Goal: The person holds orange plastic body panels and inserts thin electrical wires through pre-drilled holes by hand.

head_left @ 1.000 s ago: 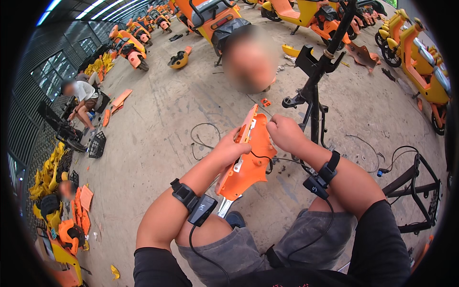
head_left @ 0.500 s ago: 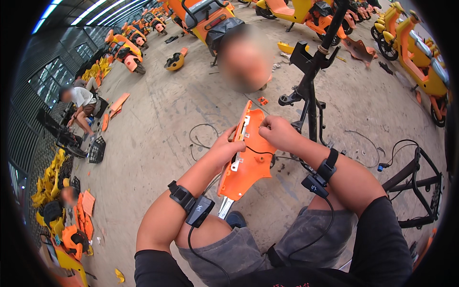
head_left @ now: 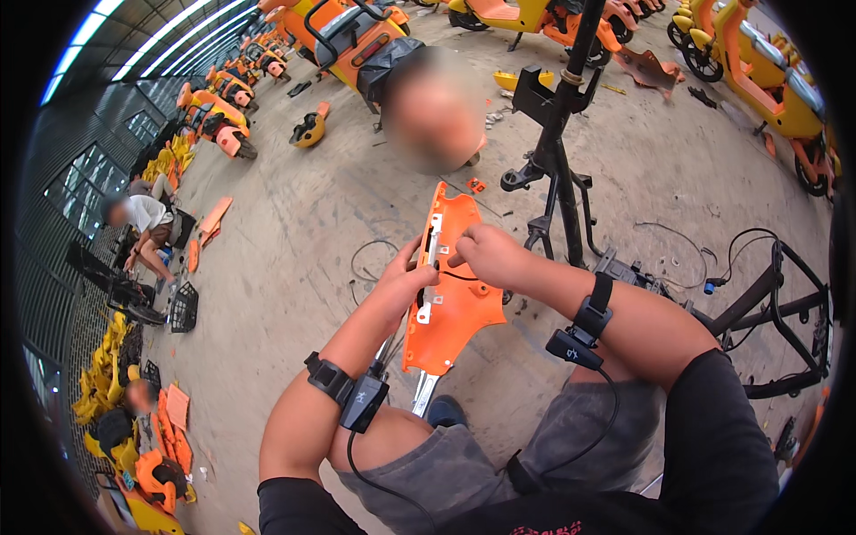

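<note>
An orange scooter body panel [head_left: 456, 308] stands tilted before me, its hollow inner side facing up. My left hand [head_left: 410, 283] grips its left edge, with the thumb on the inner side beside a white metal bracket [head_left: 432, 239]. A thin black cable [head_left: 459, 277] crosses the inside of the panel near that thumb. Just right of it, my right hand [head_left: 489, 256] is closed, fingers curled over the panel; what lies between its fingertips is hidden. Below the panel's lower end shows a shiny metal piece [head_left: 424, 392].
A bare black scooter frame [head_left: 563, 169] stands ahead on the right, and another black frame [head_left: 785, 330] lies at the right. Loose cables lie on the floor. Orange scooters [head_left: 218, 120] line the back; a person [head_left: 147, 218] sits at the left near a black crate [head_left: 184, 308].
My right hand has moved down and left across the panel, closer to my left thumb and the cable. The left hand keeps its grip on the panel. The whole view has shifted slightly.
</note>
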{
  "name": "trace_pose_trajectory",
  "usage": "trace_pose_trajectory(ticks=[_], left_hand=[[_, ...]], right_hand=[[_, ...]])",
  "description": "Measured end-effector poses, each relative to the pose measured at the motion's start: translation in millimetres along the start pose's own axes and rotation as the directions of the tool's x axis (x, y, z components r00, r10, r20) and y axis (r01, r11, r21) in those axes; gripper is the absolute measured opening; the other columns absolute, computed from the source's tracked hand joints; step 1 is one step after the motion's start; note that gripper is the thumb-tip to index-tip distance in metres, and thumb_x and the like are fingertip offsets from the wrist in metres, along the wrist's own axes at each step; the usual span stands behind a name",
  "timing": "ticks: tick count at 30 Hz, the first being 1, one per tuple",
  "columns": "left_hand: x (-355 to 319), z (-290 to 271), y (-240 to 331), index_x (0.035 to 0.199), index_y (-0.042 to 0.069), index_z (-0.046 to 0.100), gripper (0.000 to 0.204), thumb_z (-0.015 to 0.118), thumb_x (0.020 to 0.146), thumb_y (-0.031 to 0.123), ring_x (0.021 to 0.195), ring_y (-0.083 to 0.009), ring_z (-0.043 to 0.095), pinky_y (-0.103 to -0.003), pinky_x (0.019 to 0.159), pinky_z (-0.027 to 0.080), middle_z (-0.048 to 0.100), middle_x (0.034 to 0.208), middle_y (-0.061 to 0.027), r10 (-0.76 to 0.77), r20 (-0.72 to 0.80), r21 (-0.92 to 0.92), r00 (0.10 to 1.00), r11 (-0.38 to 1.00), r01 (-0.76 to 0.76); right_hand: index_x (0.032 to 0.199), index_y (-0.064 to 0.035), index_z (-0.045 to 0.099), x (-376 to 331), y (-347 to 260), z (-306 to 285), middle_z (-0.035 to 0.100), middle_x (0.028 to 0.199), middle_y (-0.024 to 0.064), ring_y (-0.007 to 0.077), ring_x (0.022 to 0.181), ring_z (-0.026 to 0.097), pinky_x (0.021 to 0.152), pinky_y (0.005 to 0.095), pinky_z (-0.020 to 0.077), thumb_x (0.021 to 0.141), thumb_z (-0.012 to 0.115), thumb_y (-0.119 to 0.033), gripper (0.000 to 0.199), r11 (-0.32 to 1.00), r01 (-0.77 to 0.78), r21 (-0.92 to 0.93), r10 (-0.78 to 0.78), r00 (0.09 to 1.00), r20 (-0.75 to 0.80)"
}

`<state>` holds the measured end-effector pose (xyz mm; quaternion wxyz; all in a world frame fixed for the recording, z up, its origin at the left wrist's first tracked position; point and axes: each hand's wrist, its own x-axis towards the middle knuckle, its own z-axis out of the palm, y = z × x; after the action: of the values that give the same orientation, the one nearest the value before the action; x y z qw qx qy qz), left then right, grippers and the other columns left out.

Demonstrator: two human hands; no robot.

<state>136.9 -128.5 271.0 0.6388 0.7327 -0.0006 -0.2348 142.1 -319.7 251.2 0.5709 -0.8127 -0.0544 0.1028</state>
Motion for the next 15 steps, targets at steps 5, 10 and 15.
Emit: trace_pose_trajectory(ticks=[5, 10, 15], left_hand=[[0.8, -1.0, -2.4, 0.149, 0.007, 0.03, 0.08, 0.06, 0.074, 0.013, 0.096, -0.0166, 0.055, -0.033, 0.085, 0.045, 0.057, 0.118, -0.0126, 0.054, 0.069, 0.048, 0.996, 0.997, -0.057], [3.3, -2.4, -4.7, 0.15, 0.009, 0.028, 0.082, 0.061, 0.075, 0.012, 0.103, -0.018, 0.054, -0.033, 0.09, 0.044, 0.054, 0.125, -0.013, 0.038, 0.102, 0.031, 0.994, 0.999, -0.041], [1.4, 3.7, 1.5, 0.15, 0.007, 0.025, 0.081, 0.057, 0.076, 0.002, 0.126, -0.0207, 0.048, -0.032, 0.101, 0.039, 0.051, 0.129, -0.0107, 0.115, 0.244, 0.118, 0.963, 0.982, -0.147]], right_hand=[[0.105, 0.0043, 0.059, -5.3, -9.0, 2.1, 0.067, 0.113, 0.0185, 0.0184, 0.056, 0.055, 0.05, 0.0333, 0.046, 0.094, 0.039, -0.023, 0.035, 0.953, -0.113, 0.28, 0.057, 0.978, 0.203], [0.101, 0.001, 0.056, -12.4, -15.1, 3.7, 0.066, 0.102, 0.0165, 0.0147, 0.045, 0.044, 0.041, 0.0317, 0.0381, 0.095, 0.041, -0.022, 0.028, 0.883, -0.187, 0.43, 0.102, 0.972, 0.214], [0.1, 0.001, 0.054, -13.3, -13.2, 5.8, 0.065, 0.097, 0.0162, 0.0146, 0.043, 0.042, 0.042, 0.0322, 0.0378, 0.095, 0.043, -0.021, 0.025, 0.883, -0.188, 0.431, 0.09, 0.967, 0.238]])
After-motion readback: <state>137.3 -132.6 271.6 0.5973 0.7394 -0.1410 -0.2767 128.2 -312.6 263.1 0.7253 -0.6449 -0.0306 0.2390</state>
